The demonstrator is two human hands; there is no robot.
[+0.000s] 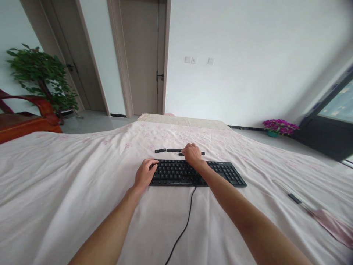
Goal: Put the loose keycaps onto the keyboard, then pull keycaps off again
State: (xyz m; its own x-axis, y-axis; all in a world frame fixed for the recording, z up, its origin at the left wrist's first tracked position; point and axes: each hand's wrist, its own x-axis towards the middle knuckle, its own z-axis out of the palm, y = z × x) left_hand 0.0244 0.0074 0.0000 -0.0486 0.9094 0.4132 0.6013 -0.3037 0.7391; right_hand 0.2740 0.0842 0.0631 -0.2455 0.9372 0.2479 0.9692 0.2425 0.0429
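Observation:
A black keyboard [176, 173] lies on the cloth with its cable side towards me; some spots in its key rows look bare. My left hand [146, 171] grips its left end, thumb on top and fingers along the far edge. Beyond the keyboard, my right hand [192, 152] reaches down to the cloth with its fingers bent together, among loose black keycaps. A long bar-like keycap [173, 150] is just left of its fingertips, and smaller keycaps [160, 150] lie further left. Another keycap [203, 153] shows right of the hand. What the fingertips hold is hidden.
A pale flowered cloth [82, 176] with folds covers the surface. The keyboard's cable [183, 230] runs towards me. At the right lie a small black piece [294, 198] and a pink cloth item [332, 224]. A wooden chair [44, 110] stands at the left.

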